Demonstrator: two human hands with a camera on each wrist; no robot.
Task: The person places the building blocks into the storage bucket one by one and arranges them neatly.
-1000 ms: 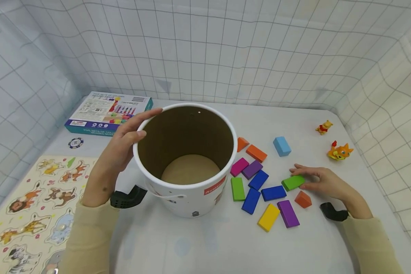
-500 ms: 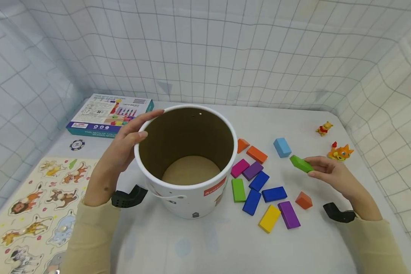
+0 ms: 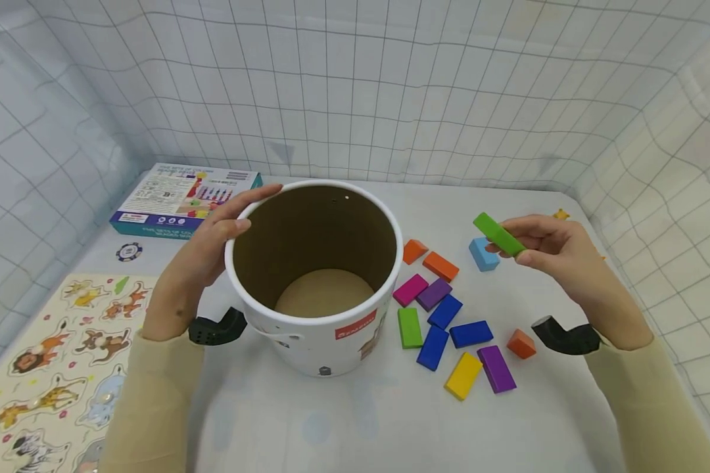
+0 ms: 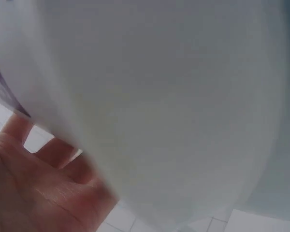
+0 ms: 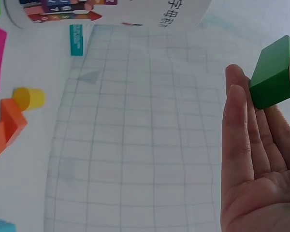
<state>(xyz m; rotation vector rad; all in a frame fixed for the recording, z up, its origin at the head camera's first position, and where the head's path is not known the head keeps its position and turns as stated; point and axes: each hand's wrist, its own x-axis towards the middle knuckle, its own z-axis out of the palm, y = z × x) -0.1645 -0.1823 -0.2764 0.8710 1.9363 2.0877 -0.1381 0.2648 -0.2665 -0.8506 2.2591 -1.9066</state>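
Observation:
In the head view my right hand [image 3: 559,249] pinches a green wooden block [image 3: 499,234] between thumb and fingers. It holds the block tilted above the table, overlapping a light blue block [image 3: 482,255]. The right wrist view shows the green block [image 5: 274,72] against the fingers, the thumb partly cut off. My left hand [image 3: 207,246] rests on the left rim of a large white bucket [image 3: 331,341], thumb and forefinger lying across the edge. In the left wrist view its palm [image 4: 43,193] is beside the bucket's pale outer wall. The visible bucket floor is bare.
Right of the bucket lie several coloured blocks, among them a yellow block [image 3: 464,376] and a purple block [image 3: 496,369]. A yellow cylinder [image 5: 29,98] shows in the right wrist view. An animal puzzle board [image 3: 65,368], a poker chip [image 3: 129,251] and a flat box [image 3: 183,197] lie left.
My right hand has picked the green block up off the table and carried it up and away towards the back, near the light blue block. The left hand stays at the bucket's rim.

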